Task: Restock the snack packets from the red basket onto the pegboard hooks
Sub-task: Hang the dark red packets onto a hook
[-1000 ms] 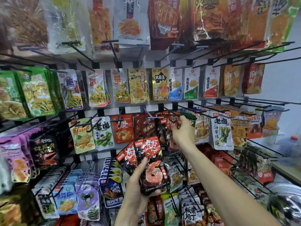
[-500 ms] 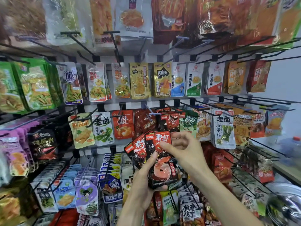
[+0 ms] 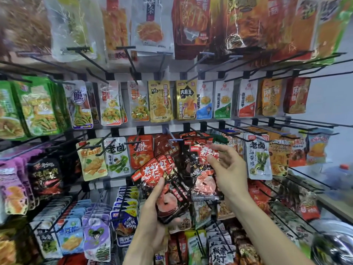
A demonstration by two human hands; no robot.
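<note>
Gripping a fanned stack of red-and-black shrimp snack packets (image 3: 162, 180), left hand (image 3: 152, 220), right hand (image 3: 227, 169) pinching one glossy packet (image 3: 204, 180) (top corner), near black pegboard hooks (image 3: 172, 139), centre row.

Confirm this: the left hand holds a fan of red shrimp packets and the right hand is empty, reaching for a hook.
Not quite. The head view shows the right hand is not empty: it pinches one red shrimp packet near its top, lifted toward the hooks. The left hand does hold the fan of packets.
</note>
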